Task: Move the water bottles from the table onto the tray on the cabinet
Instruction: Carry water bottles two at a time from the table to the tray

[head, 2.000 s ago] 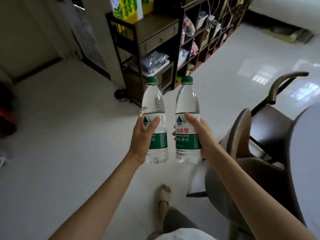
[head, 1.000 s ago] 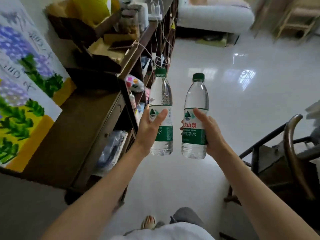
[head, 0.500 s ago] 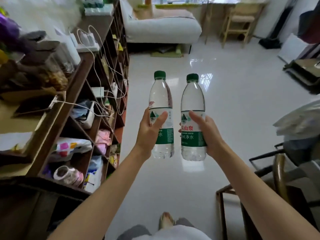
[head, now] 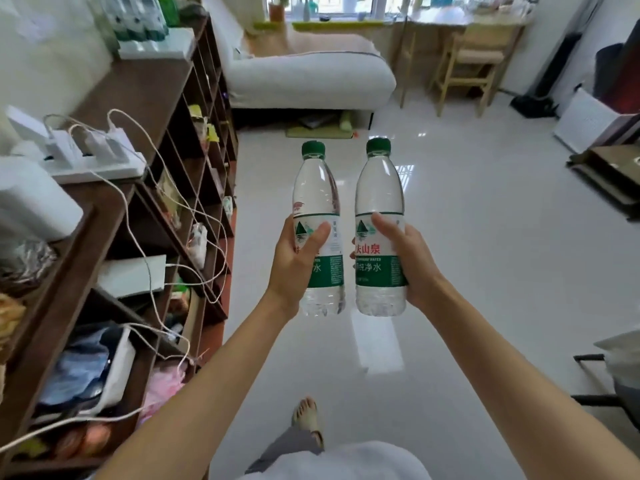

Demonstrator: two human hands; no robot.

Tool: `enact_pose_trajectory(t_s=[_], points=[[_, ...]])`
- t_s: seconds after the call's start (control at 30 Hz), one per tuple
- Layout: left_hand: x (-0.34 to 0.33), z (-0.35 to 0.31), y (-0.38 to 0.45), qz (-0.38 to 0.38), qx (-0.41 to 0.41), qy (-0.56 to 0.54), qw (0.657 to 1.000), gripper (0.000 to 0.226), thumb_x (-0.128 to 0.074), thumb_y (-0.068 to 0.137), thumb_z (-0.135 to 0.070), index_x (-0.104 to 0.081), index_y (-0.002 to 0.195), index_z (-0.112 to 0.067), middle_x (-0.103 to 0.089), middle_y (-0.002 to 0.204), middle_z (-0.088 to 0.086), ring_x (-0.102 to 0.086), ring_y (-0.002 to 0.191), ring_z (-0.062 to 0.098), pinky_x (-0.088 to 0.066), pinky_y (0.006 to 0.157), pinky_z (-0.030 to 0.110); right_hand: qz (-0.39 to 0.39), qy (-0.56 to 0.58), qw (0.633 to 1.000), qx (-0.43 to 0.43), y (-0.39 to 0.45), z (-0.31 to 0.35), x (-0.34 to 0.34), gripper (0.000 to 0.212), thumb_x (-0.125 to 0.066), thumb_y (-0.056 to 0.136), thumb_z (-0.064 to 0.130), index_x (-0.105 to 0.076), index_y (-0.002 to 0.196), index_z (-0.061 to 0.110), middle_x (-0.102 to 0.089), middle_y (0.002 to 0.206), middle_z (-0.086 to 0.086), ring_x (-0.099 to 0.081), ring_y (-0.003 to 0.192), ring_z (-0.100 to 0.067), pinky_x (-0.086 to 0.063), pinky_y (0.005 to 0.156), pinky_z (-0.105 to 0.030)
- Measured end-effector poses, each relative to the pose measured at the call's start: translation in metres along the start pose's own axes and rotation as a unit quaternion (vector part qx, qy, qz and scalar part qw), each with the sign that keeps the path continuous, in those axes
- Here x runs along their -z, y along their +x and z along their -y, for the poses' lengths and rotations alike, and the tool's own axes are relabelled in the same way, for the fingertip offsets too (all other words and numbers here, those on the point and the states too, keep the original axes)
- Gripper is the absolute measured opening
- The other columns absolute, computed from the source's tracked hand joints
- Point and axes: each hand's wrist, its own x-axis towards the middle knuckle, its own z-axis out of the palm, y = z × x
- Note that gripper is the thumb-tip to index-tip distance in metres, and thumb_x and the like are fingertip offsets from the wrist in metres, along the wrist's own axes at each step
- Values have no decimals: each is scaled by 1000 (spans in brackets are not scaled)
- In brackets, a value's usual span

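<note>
Two bottles: both were clear plastic water bottles with green caps and green-and-white labels, held upright side by side in the air above the glossy white tiled floor (head: 467, 271), close together but not touching.
Left bottle: the clear plastic water bottle with the green cap on the left (head: 317, 202) was gripped by the left hand (head: 298, 268) around the label band, thumb lying across the front of the label and the fingers wrapped round the far side, out of sight.
Right bottle: the clear plastic water bottle with red characters on its label (head: 380, 199) was gripped by the right hand (head: 410, 268) at the same height, thumb pressed over the upper label, fingers curled round the back.
Arms: both bare forearms reached forward from the bottom edge of the view.
Cabinet: a long dark brown wooden shelving cabinet (head: 145, 84) ran along the left side, its open compartments crammed with bags and small items.
Tray: a white rectangular tray (head: 156, 50) sat at the cabinet top's far end, carrying several more green-labelled bottles (head: 138, 15); these were blurred.
Cabinet top, nearer end: a white power strip with plugged-in chargers (head: 93, 161) lay near the front edge, white cables (head: 145, 244) trailing down over the shelves.
Far room: a white sofa (head: 304, 74) stood beyond the cabinet's far end, with a light wooden chair (head: 467, 64) to its right.
Below: one sandalled foot (head: 306, 415) showed on the floor.
</note>
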Motion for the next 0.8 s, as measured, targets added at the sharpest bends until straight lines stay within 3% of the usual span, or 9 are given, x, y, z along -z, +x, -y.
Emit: enact_pose_trajectory(t_s=[0.37,0.53,0.67,0.8], points=[[7,-38,272,1,-23,7,1000,34,-60,93,-23,-51,126,-19,-69,114,9,-70,100,23,-59,78,34,3,4,1000,16,273,65,-4,56,-64,81,42,-57,118,1,-67,107,-26,-66,96,-45,-55,84,-54],[16,-43,399,-32,-37,6,999,28,-60,93,-25,-53,119,-31,-69,115,5,-70,101,21,-58,82,37,47,-15,999,11,407,83,-4,47,-62,82,41,-62,110,2,-71,99,-21,-69,88,-38,-57,77,-46],[25,-57,492,-81,-30,-9,996,34,-60,93,-25,-52,126,-24,-71,112,4,-71,99,20,-58,79,36,86,-27,996,-6,511,107,-10,49,-63,82,41,-61,112,3,-72,100,-20,-70,88,-35,-58,77,-45],[44,-72,576,-129,-39,-31,990,30,-63,91,-25,-56,120,-29,-71,113,5,-70,103,24,-56,85,42,130,-42,991,-7,608,131,-32,40,-62,87,38,-59,111,6,-72,91,-12,-70,79,-26,-59,67,-36]])
